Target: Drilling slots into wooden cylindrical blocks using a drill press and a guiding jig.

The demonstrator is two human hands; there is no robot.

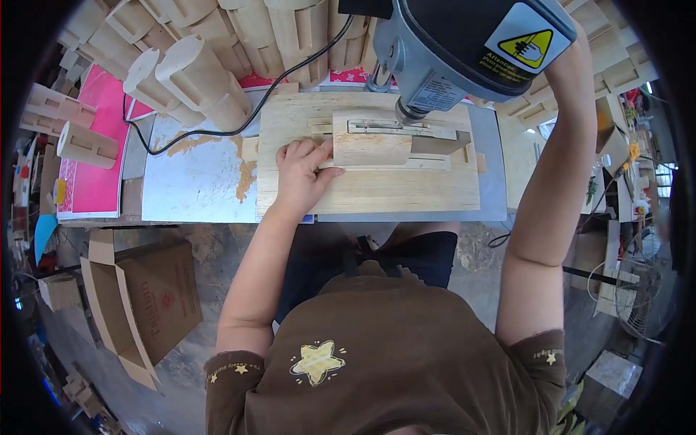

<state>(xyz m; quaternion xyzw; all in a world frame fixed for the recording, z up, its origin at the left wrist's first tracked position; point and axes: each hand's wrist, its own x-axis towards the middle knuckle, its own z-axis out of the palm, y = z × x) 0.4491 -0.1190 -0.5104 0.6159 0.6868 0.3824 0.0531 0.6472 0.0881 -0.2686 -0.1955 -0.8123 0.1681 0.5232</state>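
Wood workpiece (pixel 371 150): pale, fine-grained, smooth, with a rounded near face and a long, narrow slotted section along its far part. We find it on a flat, light wooden board (pixel 406 199), directly below the chuck (pixel 410 113) of a grey-blue and black drill press (pixel 449 54). We cannot tell whether the drill touches it.

The board lies on a smooth, bluish-grey tabletop (pixel 196 206); powdery tan sawdust (pixel 246 181) marks its left part.

Left hand (pixel 304 170): fingers half bent, thumb slightly apart, index finger against the workpiece's left end; we cannot tell how firmly it grips. Right hand (pixel 573 61): mostly hidden beside the drill head, so its hold is unreadable to us.

Far left, we note stacked, pale wooden cylinders (pixel 203 76) with recessed sides and a thin black cable (pixel 239 129).
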